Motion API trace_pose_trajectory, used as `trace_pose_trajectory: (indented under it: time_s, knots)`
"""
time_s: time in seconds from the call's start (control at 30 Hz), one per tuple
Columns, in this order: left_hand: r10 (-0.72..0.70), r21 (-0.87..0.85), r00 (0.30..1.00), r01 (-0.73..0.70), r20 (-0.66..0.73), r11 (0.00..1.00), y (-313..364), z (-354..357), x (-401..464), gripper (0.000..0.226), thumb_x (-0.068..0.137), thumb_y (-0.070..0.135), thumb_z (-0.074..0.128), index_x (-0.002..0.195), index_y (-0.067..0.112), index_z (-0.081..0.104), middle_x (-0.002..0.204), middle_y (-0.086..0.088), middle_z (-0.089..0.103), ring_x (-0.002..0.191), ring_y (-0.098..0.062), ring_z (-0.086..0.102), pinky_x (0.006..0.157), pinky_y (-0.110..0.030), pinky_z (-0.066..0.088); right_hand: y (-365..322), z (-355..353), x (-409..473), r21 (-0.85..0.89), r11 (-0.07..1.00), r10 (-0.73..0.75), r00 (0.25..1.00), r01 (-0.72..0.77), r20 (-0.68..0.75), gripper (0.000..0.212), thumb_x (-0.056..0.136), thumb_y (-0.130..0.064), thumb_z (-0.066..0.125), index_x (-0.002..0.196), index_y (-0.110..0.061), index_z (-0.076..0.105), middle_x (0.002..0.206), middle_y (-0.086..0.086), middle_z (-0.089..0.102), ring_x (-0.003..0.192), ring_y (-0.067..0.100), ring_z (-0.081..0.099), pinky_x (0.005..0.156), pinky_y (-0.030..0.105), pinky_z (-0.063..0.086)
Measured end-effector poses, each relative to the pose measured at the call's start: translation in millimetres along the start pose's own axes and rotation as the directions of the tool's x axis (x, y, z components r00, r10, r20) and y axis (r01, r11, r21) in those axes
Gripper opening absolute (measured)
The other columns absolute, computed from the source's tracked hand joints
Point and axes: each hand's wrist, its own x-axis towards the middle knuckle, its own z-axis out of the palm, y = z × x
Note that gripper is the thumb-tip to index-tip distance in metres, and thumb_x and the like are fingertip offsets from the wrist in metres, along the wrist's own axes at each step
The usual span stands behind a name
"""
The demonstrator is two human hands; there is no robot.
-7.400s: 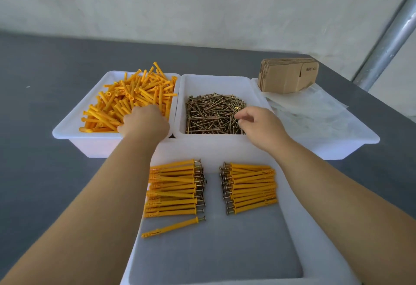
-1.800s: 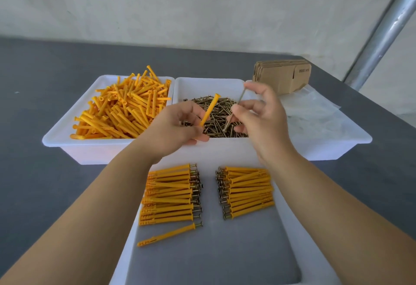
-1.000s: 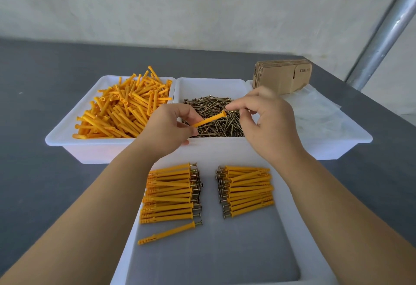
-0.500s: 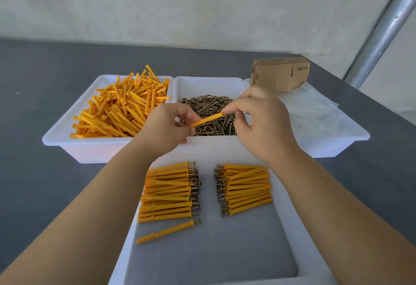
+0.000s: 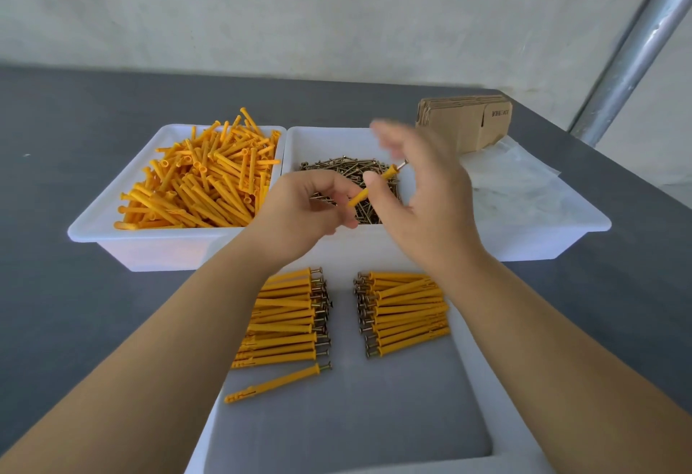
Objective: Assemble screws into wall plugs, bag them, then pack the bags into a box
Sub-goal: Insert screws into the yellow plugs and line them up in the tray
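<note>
My left hand (image 5: pixel 299 211) pinches the lower end of a yellow wall plug (image 5: pixel 378 183), held over the bin of loose screws (image 5: pixel 348 170). A screw sits in the plug with its head sticking out at the upper right. My right hand (image 5: pixel 430 204) is beside the plug, its fingers spread and blurred and its thumb close to the plug's middle. In the front tray (image 5: pixel 355 417) lie two stacks of assembled plugs, the left stack (image 5: pixel 288 320) and the right stack (image 5: pixel 408 312), with one single assembled plug (image 5: pixel 277 382) below the left stack.
A white bin (image 5: pixel 86 228) at the back left holds loose yellow plugs (image 5: pixel 194 181). The right bin holds clear plastic bags (image 5: pixel 513 185). Flat cardboard boxes (image 5: pixel 464 121) lean behind it. A metal pole (image 5: pixel 629 50) rises at the far right. The table is dark grey.
My right hand has let go of the screw end and spread its fingers. The screw now sits in the plug, which stays in my left hand.
</note>
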Motion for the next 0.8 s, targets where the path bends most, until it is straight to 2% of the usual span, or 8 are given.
trace_pose_trajectory:
  time_s: [0.1, 0.2, 0.3, 0.43, 0.57, 0.63, 0.7, 0.8]
  knots:
    - [0.003, 0.0, 1.0, -0.003, 0.013, 1.0, -5, -8, 0, 0.025, 0.085, -0.007, 0.068, 0.099, 0.013, 0.072, 0.085, -0.006, 0.073, 0.083, -0.018, 0.072, 0.069, -0.022, 0.054, 6, 0, 1, -0.036, 0.999, 0.011, 0.974, -0.003, 0.227, 0.016, 0.089, -0.008, 0.067, 0.099, -0.014, 0.076, 0.091, 0.002, 0.066, 0.082, 0.016, 0.06, 0.073, 0.036, 0.049]
    - [-0.065, -0.036, 0.998, 0.065, 0.018, 0.997, -12, -23, 0, 0.024, 0.083, -0.005, 0.071, 0.096, 0.014, 0.075, 0.085, -0.01, 0.074, 0.083, -0.02, 0.07, 0.071, -0.021, 0.054, 7, -1, 0, -0.078, 0.997, 0.032, 0.903, 0.002, 0.428, 0.019, 0.095, -0.013, 0.059, 0.108, -0.018, 0.071, 0.087, -0.004, 0.064, 0.074, 0.008, 0.053, 0.066, 0.032, 0.043]
    - [-0.11, -0.188, 0.994, 0.11, 0.008, 0.976, -15, -37, -1, 0.009, 0.081, 0.021, 0.077, 0.09, 0.023, 0.078, 0.087, -0.003, 0.073, 0.083, -0.012, 0.067, 0.071, -0.022, 0.055, 6, -1, -4, -0.119, 0.993, 0.075, 0.843, -0.013, 0.533, 0.021, 0.101, -0.016, 0.047, 0.116, -0.02, 0.062, 0.086, -0.008, 0.062, 0.07, 0.004, 0.05, 0.063, 0.03, 0.04]
    - [-0.204, -0.249, 0.921, 0.123, -0.331, 0.961, -24, -49, 4, 0.019, 0.085, 0.044, 0.07, 0.082, 0.026, 0.076, 0.081, 0.004, 0.071, 0.085, -0.011, 0.069, 0.068, -0.027, 0.052, -10, 10, -14, -0.011, 0.999, 0.031, 0.786, -0.03, 0.618, 0.019, 0.096, -0.015, 0.057, 0.11, -0.024, 0.065, 0.09, -0.012, 0.066, 0.074, 0.0, 0.057, 0.069, 0.024, 0.048]
    - [-0.21, -0.021, 0.834, 0.232, -0.511, 0.973, -38, -47, 8, 0.018, 0.089, 0.037, 0.07, 0.077, 0.024, 0.07, 0.078, -0.009, 0.069, 0.072, -0.014, 0.062, 0.068, -0.036, 0.052, -24, 36, -34, 0.04, 0.998, -0.067, 0.73, 0.054, 0.681, 0.014, 0.093, -0.02, 0.062, 0.106, -0.023, 0.064, 0.094, -0.005, 0.069, 0.087, 0.015, 0.062, 0.078, 0.038, 0.05]
    - [-0.167, 0.107, 0.819, 0.266, -0.548, 0.958, -42, -47, 9, 0.015, 0.09, 0.035, 0.068, 0.077, 0.028, 0.068, 0.077, 0.0, 0.068, 0.066, -0.011, 0.058, 0.066, -0.031, 0.051, -26, 48, -43, 0.016, 0.992, -0.101, 0.715, 0.125, 0.692, 0.014, 0.094, -0.023, 0.06, 0.107, -0.022, 0.063, 0.092, 0.001, 0.063, 0.085, 0.021, 0.058, 0.075, 0.04, 0.049]
    - [-0.131, 0.22, 0.816, 0.301, -0.563, 0.928, -46, -49, 10, 0.01, 0.09, 0.034, 0.067, 0.085, 0.026, 0.07, 0.082, 0.007, 0.067, 0.074, -0.011, 0.06, 0.069, -0.032, 0.052, -26, 58, -50, 0.004, 0.977, -0.155, 0.691, 0.215, 0.706, 0.014, 0.095, -0.021, 0.057, 0.107, -0.019, 0.064, 0.093, 0.003, 0.061, 0.088, 0.022, 0.055, 0.071, 0.041, 0.049]
    - [-0.111, 0.36, 0.815, 0.368, -0.569, 0.857, -52, -49, 11, 0.017, 0.09, 0.034, 0.066, 0.098, 0.021, 0.072, 0.103, 0.002, 0.069, 0.091, -0.015, 0.059, 0.07, -0.032, 0.048, -24, 69, -55, -0.044, 0.92, -0.239, 0.646, 0.39, 0.725, 0.018, 0.097, -0.016, 0.049, 0.102, -0.015, 0.066, 0.097, 0.002, 0.064, 0.097, 0.022, 0.05, 0.072, 0.042, 0.048]
